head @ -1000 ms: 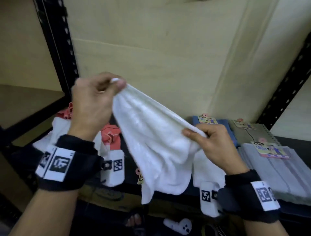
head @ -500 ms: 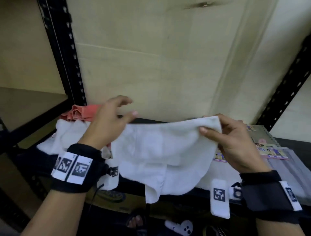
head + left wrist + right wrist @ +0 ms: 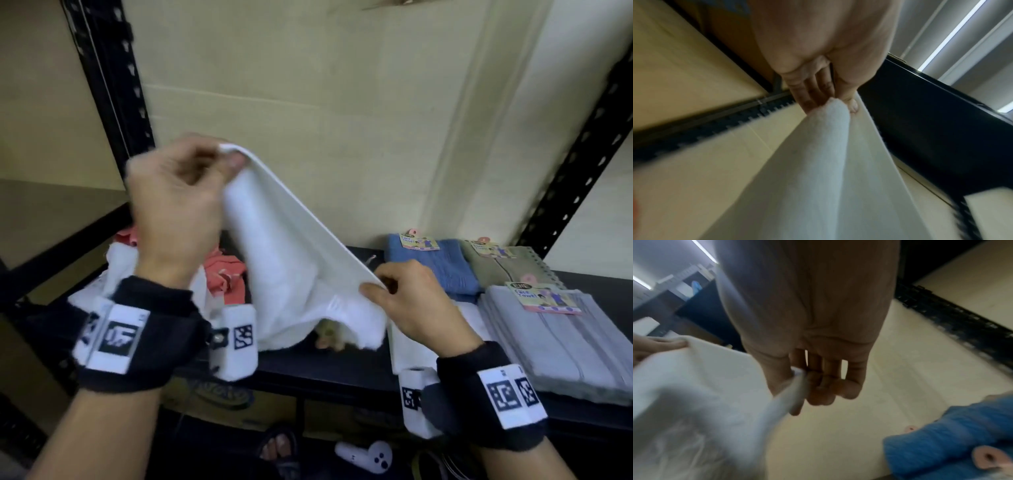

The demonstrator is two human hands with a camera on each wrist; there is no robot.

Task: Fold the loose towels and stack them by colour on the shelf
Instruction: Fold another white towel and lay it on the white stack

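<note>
A white towel point(image 3: 291, 274) hangs stretched between both hands above the black shelf point(image 3: 329, 373). My left hand point(image 3: 229, 159) pinches one corner high at the left; the left wrist view shows the towel point(image 3: 828, 162) gripped between thumb and fingers point(image 3: 812, 97). Lower and to the right, my right hand point(image 3: 373, 289) pinches the towel's edge; the right wrist view shows the cloth point(image 3: 694, 394) held between thumb and curled fingers point(image 3: 822, 386). Loose white point(image 3: 120, 260) and coral towels point(image 3: 222, 274) lie at the shelf's left.
Folded towels sit on the right of the shelf: blue point(image 3: 442, 270), beige point(image 3: 507, 270), grey point(image 3: 561, 342) and a white one point(image 3: 411, 346) under my right wrist. Black uprights point(image 3: 109, 85) frame the shelf. A white controller point(image 3: 366, 455) lies on the floor below.
The towel was held level and spread between both hands half a second ago. My left hand has since risen with its corner while the right hand dropped, so the towel now slants.
</note>
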